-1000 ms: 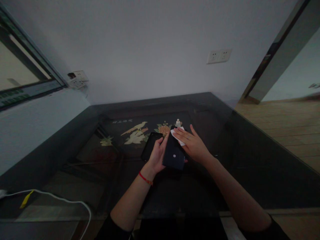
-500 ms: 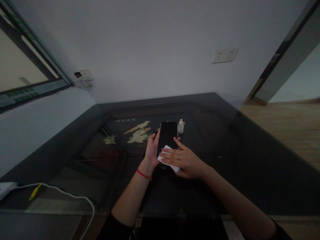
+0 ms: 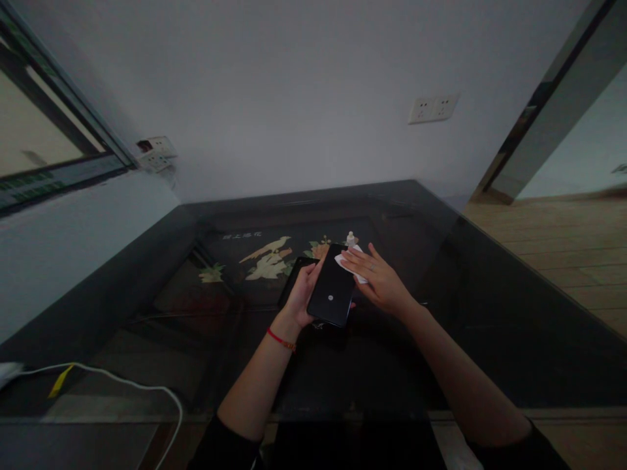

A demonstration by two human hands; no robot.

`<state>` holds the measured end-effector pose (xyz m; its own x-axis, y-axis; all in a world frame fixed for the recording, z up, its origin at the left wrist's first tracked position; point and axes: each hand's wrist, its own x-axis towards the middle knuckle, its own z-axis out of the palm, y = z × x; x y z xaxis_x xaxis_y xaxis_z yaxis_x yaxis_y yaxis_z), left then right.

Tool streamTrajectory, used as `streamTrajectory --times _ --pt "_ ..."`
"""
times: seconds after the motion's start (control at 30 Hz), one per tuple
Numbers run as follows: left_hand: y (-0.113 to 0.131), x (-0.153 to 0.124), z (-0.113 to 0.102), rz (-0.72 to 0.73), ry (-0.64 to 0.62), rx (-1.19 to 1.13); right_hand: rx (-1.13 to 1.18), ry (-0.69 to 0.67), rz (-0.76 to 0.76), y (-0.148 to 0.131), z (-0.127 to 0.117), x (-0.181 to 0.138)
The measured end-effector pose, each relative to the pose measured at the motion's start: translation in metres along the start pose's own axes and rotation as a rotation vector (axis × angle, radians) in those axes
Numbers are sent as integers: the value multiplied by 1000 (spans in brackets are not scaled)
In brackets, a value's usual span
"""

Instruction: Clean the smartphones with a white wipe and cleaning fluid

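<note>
A black smartphone (image 3: 329, 287) rests tilted in my left hand (image 3: 302, 294), whose fingers wrap round its edges. A small light mark shows low on its dark screen. My right hand (image 3: 383, 282) presses a white wipe (image 3: 361, 277) against the phone's upper right part, fingers laid over the cloth. Just beyond the wipe stands a small white dropper bottle (image 3: 351, 237), its lower part hidden. Behind my left hand a flat black object (image 3: 292, 279) lies on the table, partly covered; its kind is unclear.
The dark glossy table (image 3: 470, 365) carries an inlaid bird picture (image 3: 268, 261). A white cable (image 3: 122, 384) with a yellow tag (image 3: 61, 381) runs along the left front. Wall sockets (image 3: 433, 109) sit above the table's far edge, and a window (image 3: 49, 124) is at left.
My right hand has moved the wipe from the phone's lower end up to its upper right. The phone has turned clockwise, and a light mark now shows on its screen.
</note>
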<state>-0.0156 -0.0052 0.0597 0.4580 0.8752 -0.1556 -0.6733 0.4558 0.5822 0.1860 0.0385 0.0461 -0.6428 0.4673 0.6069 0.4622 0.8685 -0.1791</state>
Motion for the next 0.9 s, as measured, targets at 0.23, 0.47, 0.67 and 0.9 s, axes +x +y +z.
streamTrajectory --times 0.23,0.47,0.67,0.9 --pt "9 6 -11 157 167 -69 181 -77 -300 -40 7 4" --pt "8 7 -11 137 198 -99 191 -18 -286 -35 8 2" --pt "1 0 2 53 77 -59 81 137 -13 -9 5 -1" --pt "-6 -4 6 -28 -111 40 123 300 172 -10 0 1"
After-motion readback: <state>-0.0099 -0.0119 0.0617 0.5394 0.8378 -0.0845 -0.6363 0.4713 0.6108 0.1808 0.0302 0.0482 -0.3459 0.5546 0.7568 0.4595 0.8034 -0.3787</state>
